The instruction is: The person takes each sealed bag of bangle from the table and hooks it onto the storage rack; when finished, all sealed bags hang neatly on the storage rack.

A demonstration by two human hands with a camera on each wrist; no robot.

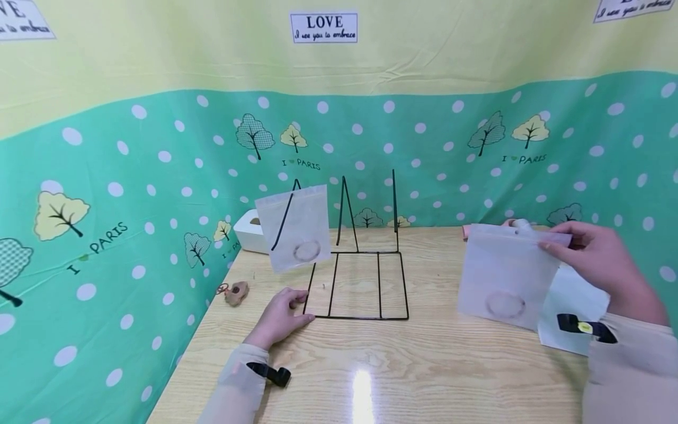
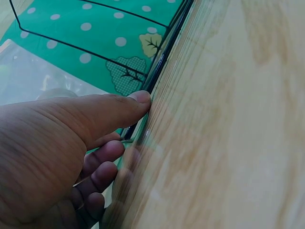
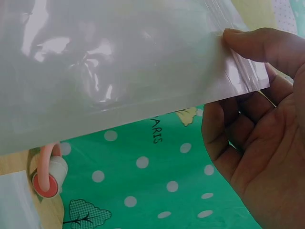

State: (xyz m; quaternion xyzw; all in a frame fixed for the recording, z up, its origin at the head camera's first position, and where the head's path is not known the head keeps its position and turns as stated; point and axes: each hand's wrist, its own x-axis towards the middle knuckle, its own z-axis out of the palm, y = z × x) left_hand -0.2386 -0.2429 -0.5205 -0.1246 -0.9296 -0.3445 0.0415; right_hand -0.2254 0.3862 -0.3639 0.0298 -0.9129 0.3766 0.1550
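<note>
A black wire rack (image 1: 380, 282) with upright prongs stands on the wooden table. My left hand (image 1: 281, 318) is at its front left corner, with the thumb on the wire and the fingers curled beneath, pinching it in the left wrist view (image 2: 81, 138). From the rack's left prong hangs a frosted zip bag (image 1: 288, 221) with a pale ring-shaped item inside, low down. Off to the right, my right hand (image 1: 598, 253) pinches the top corner of a second zip bag (image 1: 492, 271), which holds a similar ring. In the right wrist view that bag (image 3: 143, 62) spreads across the upper part.
Another whitish bag (image 1: 574, 306) lies beneath my right hand. Behind the held bag is a lint roller (image 1: 521, 225) with a pink handle, partly hidden. A white box (image 1: 249, 232) stands back left, with a brown keychain (image 1: 236, 293) nearer. Patterned cloth (image 1: 159, 206) borders the table.
</note>
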